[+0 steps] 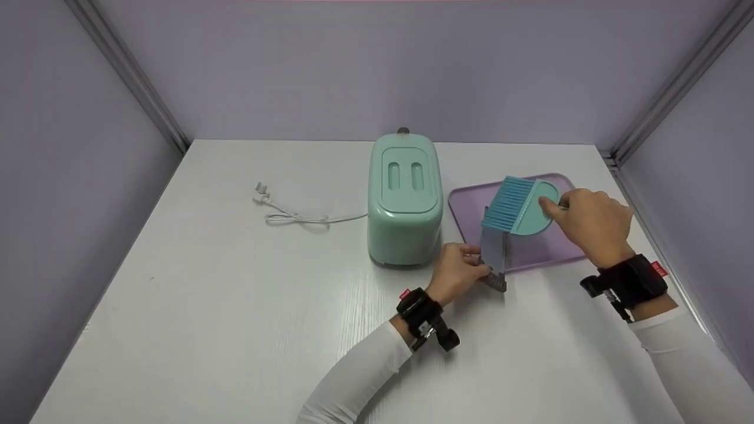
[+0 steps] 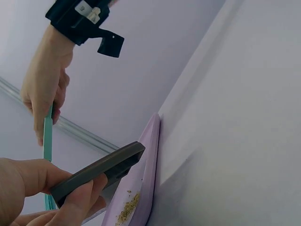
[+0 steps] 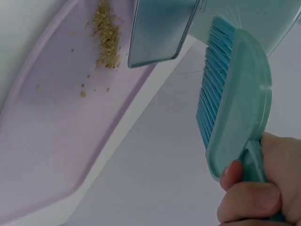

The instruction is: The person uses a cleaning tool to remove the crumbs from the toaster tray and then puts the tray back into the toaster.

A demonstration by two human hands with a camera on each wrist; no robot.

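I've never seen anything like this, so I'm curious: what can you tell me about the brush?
The brush has a flat, rounded, pale green body that looks like plastic, a narrow handle and a row of blue bristles along its straight edge, with a few stray hairs. The right hand grips the handle, hiding its end. It is raised above the purple tray, bristles facing the person's left, apart from the crumbs and the dustpan.

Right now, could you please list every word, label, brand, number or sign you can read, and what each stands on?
No text is readable.
Red tag on the right wrist strap: pale lettering, too blurred.
Smaller red tag on the left wrist strap: too small.
White label on the right wrist strap: unreadable.
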